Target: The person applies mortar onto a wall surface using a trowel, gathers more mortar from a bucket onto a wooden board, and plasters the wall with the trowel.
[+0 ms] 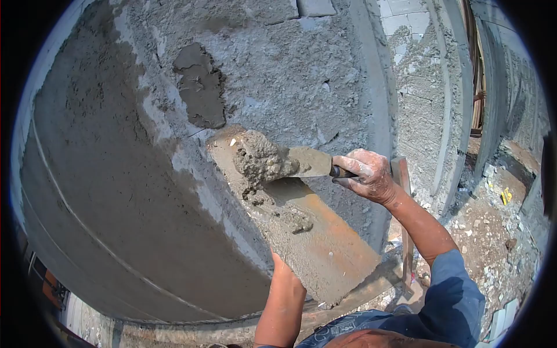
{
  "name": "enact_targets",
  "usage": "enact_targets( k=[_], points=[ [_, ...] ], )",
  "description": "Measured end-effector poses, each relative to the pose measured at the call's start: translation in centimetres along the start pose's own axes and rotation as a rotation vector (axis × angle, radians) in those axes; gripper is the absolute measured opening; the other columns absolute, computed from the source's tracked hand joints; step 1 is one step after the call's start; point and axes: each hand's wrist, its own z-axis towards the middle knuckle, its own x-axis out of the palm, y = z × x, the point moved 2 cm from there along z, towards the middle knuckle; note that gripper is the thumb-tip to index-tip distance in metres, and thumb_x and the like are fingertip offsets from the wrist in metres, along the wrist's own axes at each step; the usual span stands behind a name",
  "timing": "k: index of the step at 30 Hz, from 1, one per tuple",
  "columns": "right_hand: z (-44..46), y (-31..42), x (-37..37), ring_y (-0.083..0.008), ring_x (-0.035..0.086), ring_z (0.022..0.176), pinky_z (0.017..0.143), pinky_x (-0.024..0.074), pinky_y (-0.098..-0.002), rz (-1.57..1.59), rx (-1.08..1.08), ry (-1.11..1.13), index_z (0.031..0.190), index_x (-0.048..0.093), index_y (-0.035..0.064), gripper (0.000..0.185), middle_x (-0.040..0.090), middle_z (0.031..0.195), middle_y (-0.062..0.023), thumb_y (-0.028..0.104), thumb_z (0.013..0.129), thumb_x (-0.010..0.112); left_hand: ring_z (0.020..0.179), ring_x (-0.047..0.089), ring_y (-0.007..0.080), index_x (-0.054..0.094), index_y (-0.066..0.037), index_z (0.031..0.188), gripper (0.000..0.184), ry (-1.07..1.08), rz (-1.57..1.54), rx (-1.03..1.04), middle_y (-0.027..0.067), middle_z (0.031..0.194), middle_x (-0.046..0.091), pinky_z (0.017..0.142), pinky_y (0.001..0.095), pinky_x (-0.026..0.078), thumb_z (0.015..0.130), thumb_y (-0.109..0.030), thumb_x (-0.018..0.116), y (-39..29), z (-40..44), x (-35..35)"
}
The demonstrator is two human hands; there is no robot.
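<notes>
My right hand [366, 176] is closed round the dark handle of a trowel [313, 162]. Grey wet mortar [258, 158] is heaped on the trowel's blade, above the upper end of a flat board [331, 243]. Smaller lumps of mortar lie on the board, which is tilted against the wall side. My left forearm runs up under the board's lower left edge, and the board hides my left hand. Just beyond the board's upper end, a dark patch of fresh mortar [200, 87] sticks to the rough wall [278, 75].
Smooth darker plaster [116, 174] covers the wall at the left. An upright wooden piece [404, 220] stands by my right forearm. Rubble [481, 232] lies on the ground at the right, with a yellow item [506, 196] on it.
</notes>
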Motion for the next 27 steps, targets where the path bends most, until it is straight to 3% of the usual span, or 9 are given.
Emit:
enact_targets(
  k=[2, 7, 12, 15, 18, 21, 22, 27],
  points=[
    [1.7, -1.3, -1.0, -0.0212, 0.062, 0.069, 0.06, 0.0513, -0.0345, 0.003, 0.04, -0.031, 0.11, 0.065, 0.0181, 0.044, 0.062, 0.077, -0.0016, 0.033, 0.071, 0.077, 0.105, 0.056, 0.0296, 0.054, -0.011, 0.123, 0.045, -0.108, 0.014, 0.019, 0.0102, 0.117, 0.058, 0.088, 0.0461, 0.048, 0.095, -0.044, 0.043, 0.2, -0.4, 2.5],
    [7.3, -5.8, -3.5, -0.0199, 0.068, 0.08, 0.069, 0.0559, -0.0316, 0.009, 0.126, -0.064, 0.112, 0.065, 0.0179, 0.041, 0.069, 0.092, -0.0032, 0.04, 0.079, 0.072, 0.108, 0.054, 0.0281, 0.052, -0.011, 0.126, 0.047, -0.151, 0.09, 0.027, 0.009, 0.121, 0.055, 0.089, 0.0448, 0.047, 0.096, -0.046, 0.041, 0.6, -0.1, 3.2],
    [13.5, -12.7, -5.1, -0.0268, 0.068, 0.081, 0.071, 0.0548, -0.0386, -0.155, 0.059, -0.114, 0.114, 0.064, 0.0161, 0.047, 0.068, 0.085, -0.0075, 0.052, 0.084, 0.062, 0.108, 0.053, 0.0271, 0.051, -0.011, 0.127, 0.048, -0.162, 0.179, 0.085, 0.0083, 0.121, 0.055, 0.089, 0.0441, 0.047, 0.097, -0.047, 0.04, 1.4, 0.5, 1.1],
    [16.9, -17.8, -5.1, -0.0203, 0.064, 0.075, 0.072, 0.0522, -0.0343, -0.261, 0.011, -0.131, 0.114, 0.062, 0.0085, 0.05, 0.065, 0.077, -0.0095, 0.052, 0.091, 0.056, 0.108, 0.053, 0.0269, 0.051, -0.011, 0.127, 0.048, -0.195, 0.214, 0.124, 0.0081, 0.121, 0.055, 0.089, 0.0439, 0.047, 0.097, -0.047, 0.04, 2.2, 0.2, -0.2],
    [20.0, -21.5, -5.3, -0.0153, 0.057, 0.056, 0.057, 0.0489, -0.0321, -0.129, 0.265, 0.095, 0.112, 0.061, 0.0101, 0.047, 0.055, 0.063, -0.005, 0.053, 0.094, 0.05, 0.108, 0.053, 0.0267, 0.051, -0.011, 0.127, 0.048, -0.232, 0.236, 0.17, 0.0079, 0.121, 0.055, 0.089, 0.0437, 0.047, 0.097, -0.047, 0.039, 2.8, 0.1, -0.8],
    [20.1, -23.4, -5.6, -0.0101, 0.046, 0.043, 0.044, 0.0404, -0.0278, 0.097, 0.523, 0.194, 0.11, 0.059, 0.0125, 0.044, 0.044, 0.056, -0.0002, 0.052, 0.096, 0.046, 0.107, 0.053, 0.0265, 0.051, -0.011, 0.127, 0.049, -0.272, 0.254, 0.21, 0.0078, 0.121, 0.055, 0.089, 0.0435, 0.047, 0.097, -0.047, 0.039, 3.2, -0.3, -1.3],
    [20.0, -23.6, -5.2, -0.0082, 0.042, 0.038, 0.04, 0.0369, -0.0246, 0.096, 0.507, 0.159, 0.11, 0.058, 0.0137, 0.043, 0.043, 0.056, 0.001, 0.052, 0.096, 0.045, 0.107, 0.053, 0.0264, 0.051, -0.011, 0.127, 0.049, -0.285, 0.259, 0.226, 0.0077, 0.121, 0.055, 0.089, 0.0435, 0.047, 0.097, -0.047, 0.039, 3.1, -0.5, -1.4],
    [16.5, -23.2, -5.2, -0.0086, 0.046, 0.043, 0.041, 0.0387, -0.0258, 0.138, 0.603, 0.149, 0.116, 0.057, 0.0132, 0.046, 0.044, 0.057, -0.0002, 0.052, 0.095, 0.047, 0.107, 0.053, 0.026, 0.051, -0.011, 0.127, 0.049, -0.323, 0.29, 0.29, 0.0075, 0.121, 0.054, 0.089, 0.0432, 0.047, 0.097, -0.048, 0.039, 2.0, -2.6, -2.3]
  ],
)
